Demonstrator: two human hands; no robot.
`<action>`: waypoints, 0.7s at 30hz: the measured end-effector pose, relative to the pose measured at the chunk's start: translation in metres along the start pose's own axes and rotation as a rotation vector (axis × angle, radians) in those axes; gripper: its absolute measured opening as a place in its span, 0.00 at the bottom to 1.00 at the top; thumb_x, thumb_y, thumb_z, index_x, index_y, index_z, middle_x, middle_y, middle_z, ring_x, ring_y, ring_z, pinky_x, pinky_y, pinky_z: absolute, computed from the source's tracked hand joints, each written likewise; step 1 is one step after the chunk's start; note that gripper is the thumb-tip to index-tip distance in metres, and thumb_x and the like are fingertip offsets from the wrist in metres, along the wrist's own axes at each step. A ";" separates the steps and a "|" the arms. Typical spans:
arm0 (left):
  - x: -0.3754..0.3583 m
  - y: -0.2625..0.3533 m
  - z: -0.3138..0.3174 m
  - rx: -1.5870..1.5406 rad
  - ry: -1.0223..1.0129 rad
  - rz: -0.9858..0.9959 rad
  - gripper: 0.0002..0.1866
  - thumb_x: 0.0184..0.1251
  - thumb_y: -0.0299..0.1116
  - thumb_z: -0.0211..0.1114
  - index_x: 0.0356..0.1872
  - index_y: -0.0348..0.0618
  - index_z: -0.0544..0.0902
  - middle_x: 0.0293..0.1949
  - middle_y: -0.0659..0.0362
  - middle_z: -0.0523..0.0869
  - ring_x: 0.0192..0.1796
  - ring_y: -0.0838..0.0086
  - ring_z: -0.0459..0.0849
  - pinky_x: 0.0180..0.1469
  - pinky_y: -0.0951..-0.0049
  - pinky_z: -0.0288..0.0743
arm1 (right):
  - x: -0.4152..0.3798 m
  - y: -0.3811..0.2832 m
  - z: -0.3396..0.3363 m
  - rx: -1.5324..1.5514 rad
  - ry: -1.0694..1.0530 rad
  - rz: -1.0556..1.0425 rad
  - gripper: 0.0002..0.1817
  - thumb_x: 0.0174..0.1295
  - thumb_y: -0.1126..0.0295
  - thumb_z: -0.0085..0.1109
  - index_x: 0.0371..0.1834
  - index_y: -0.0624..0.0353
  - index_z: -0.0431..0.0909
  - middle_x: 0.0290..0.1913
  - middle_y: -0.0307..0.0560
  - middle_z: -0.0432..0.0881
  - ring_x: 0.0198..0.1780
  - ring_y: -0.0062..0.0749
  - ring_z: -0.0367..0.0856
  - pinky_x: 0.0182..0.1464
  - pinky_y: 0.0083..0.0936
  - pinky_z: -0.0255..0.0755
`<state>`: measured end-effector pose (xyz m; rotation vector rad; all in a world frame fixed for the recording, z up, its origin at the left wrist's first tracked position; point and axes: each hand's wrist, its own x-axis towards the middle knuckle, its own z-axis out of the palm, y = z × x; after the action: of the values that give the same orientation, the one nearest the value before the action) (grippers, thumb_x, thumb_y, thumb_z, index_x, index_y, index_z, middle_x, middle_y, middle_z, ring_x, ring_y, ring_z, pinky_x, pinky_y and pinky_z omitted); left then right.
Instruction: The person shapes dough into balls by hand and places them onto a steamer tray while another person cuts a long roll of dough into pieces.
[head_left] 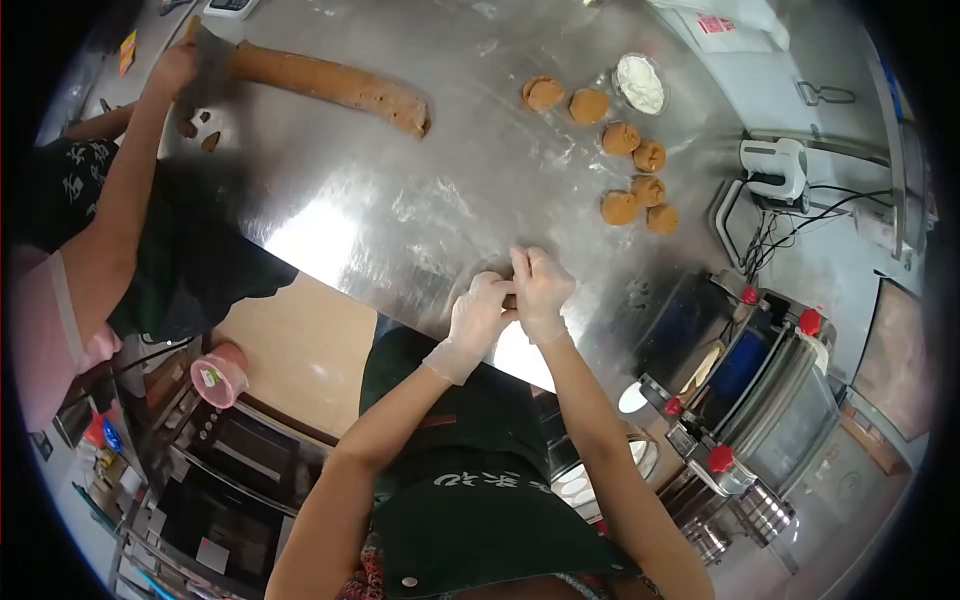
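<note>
My left hand (480, 318) and my right hand (543, 290), both in clear gloves, meet over the front edge of the steel table (400, 230). Their fingers are closed round a small brown piece of dough (510, 301), mostly hidden between them. Several round brown dough pieces (619, 207) lie beyond my hands to the right, some overlapping. Beside them is a bowl of white powder (640, 84). A long brown dough roll (330, 82) stretches across the table's far left.
On the left, a co-worker's hand (176, 68) holds a flat scraper (208, 62) at the roll's end, near small dough scraps (210, 142). A machine with red knobs (760, 385) stands at right, a white appliance (775, 170) behind it. A pink tub (219, 376) is lower left.
</note>
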<state>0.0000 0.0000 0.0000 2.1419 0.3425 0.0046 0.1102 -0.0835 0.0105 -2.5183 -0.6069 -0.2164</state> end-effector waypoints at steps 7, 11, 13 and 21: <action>0.014 -0.003 -0.014 -0.161 -0.029 0.094 0.14 0.57 0.31 0.74 0.45 0.51 0.88 0.43 0.62 0.80 0.49 0.64 0.84 0.46 0.64 0.82 | 0.016 -0.008 -0.013 0.093 -0.043 0.061 0.14 0.62 0.63 0.69 0.21 0.55 0.79 0.19 0.47 0.77 0.19 0.41 0.77 0.23 0.34 0.71; 0.025 -0.004 -0.006 -0.021 -0.137 0.211 0.15 0.56 0.31 0.74 0.46 0.51 0.88 0.43 0.63 0.80 0.46 0.68 0.85 0.45 0.65 0.83 | -0.008 -0.013 -0.021 -0.063 -0.030 0.164 0.17 0.64 0.62 0.68 0.19 0.55 0.78 0.18 0.47 0.75 0.18 0.42 0.75 0.23 0.34 0.70; 0.024 0.002 -0.004 -0.068 -0.133 0.155 0.16 0.57 0.29 0.74 0.48 0.50 0.87 0.44 0.63 0.81 0.45 0.67 0.85 0.45 0.66 0.83 | -0.005 -0.002 -0.017 0.010 0.018 0.206 0.16 0.65 0.62 0.66 0.20 0.56 0.79 0.18 0.48 0.75 0.18 0.43 0.75 0.23 0.35 0.70; 0.013 0.009 0.009 -0.365 0.043 -0.036 0.18 0.63 0.23 0.69 0.54 0.47 0.86 0.39 0.56 0.86 0.42 0.62 0.87 0.47 0.69 0.82 | -0.003 -0.006 -0.033 -0.045 0.085 0.173 0.17 0.65 0.64 0.66 0.19 0.58 0.77 0.19 0.48 0.77 0.20 0.43 0.77 0.23 0.36 0.71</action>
<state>0.0162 -0.0088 0.0005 1.7766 0.3742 0.0868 0.1042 -0.0978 0.0398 -2.5730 -0.3514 -0.2746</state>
